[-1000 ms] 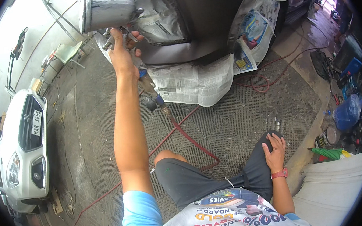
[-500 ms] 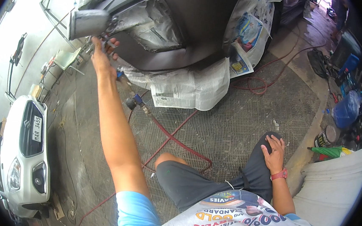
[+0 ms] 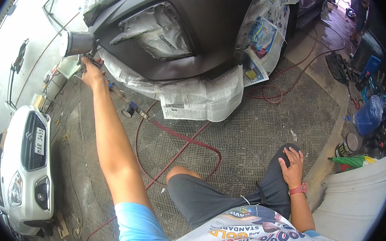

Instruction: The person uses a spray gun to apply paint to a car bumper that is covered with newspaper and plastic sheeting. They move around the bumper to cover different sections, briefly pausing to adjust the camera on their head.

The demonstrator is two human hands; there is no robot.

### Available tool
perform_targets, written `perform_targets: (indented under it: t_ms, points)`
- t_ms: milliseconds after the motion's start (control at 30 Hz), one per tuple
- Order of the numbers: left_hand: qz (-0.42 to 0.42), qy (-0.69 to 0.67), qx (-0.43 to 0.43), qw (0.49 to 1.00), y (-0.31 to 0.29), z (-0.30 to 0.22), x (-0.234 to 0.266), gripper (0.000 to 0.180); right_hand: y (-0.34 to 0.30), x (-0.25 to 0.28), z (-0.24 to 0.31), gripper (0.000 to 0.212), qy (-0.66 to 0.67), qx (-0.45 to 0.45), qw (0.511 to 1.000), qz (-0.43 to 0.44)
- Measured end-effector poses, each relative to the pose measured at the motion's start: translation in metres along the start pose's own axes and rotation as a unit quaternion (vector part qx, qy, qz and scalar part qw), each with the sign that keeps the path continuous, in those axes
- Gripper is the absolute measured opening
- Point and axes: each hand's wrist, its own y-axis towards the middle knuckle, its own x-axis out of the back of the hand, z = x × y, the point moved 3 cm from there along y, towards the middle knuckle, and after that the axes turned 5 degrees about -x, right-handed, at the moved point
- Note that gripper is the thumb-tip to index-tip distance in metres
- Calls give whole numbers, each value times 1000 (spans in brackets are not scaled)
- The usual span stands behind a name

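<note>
My left hand (image 3: 92, 73) is closed around the grip of a paint spray gun (image 3: 77, 43) with a metal cup, held out at arm's length. The gun is beside the left corner of a dark grey car bumper (image 3: 219, 25). Newspaper masking (image 3: 203, 101) hangs along the bumper's lower edge, and crumpled masking (image 3: 161, 34) fills its opening. From the gun's handle hangs a fitting with a round gauge (image 3: 129, 110), joined to a red air hose (image 3: 176, 133). On my right knee lies my right hand (image 3: 291, 165), fingers stretched out, holding nothing.
A white car (image 3: 27, 170) stands at the left, near a pale green chair (image 3: 67, 68). The hose loops over the textured floor before me. At the right are a blue container (image 3: 368, 115), an open can (image 3: 349, 145) and a green cloth-like item (image 3: 348, 160).
My left hand has carried the spray gun left and slightly down, away from the bumper opening. The gauge and hose have swung left with it. My right hand stays on the knee.
</note>
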Motion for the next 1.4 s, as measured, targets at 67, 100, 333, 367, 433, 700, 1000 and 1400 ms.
perform_targets:
  t_ms: [67,100,333,367,433,700,1000,1400]
  points:
    - [23,-11,-2,1000,-25,-14,-13,56,0,2,0,47,-4,-3,1000,-2]
    - [41,-23,-2,999,-36,-21,-18,54,1,2,1,47,-5,-4,1000,-1]
    - [180,-100,23,978,-111,-68,-52,51,9,-4,9,47,2,7,1000,6]
    - [194,-95,23,976,-124,-75,-57,54,9,-5,10,46,2,7,1000,6]
    - [222,-83,25,971,-146,-88,-64,58,10,-5,12,46,2,7,1000,5]
    - [341,-152,89,923,-180,-112,-66,65,10,-8,9,48,-6,10,1000,8]
    - [266,-240,118,926,-143,-89,-63,62,12,-8,8,47,-12,12,1000,12]
    - [279,-122,294,906,-268,18,-17,62,20,-10,4,46,-25,3,999,20]
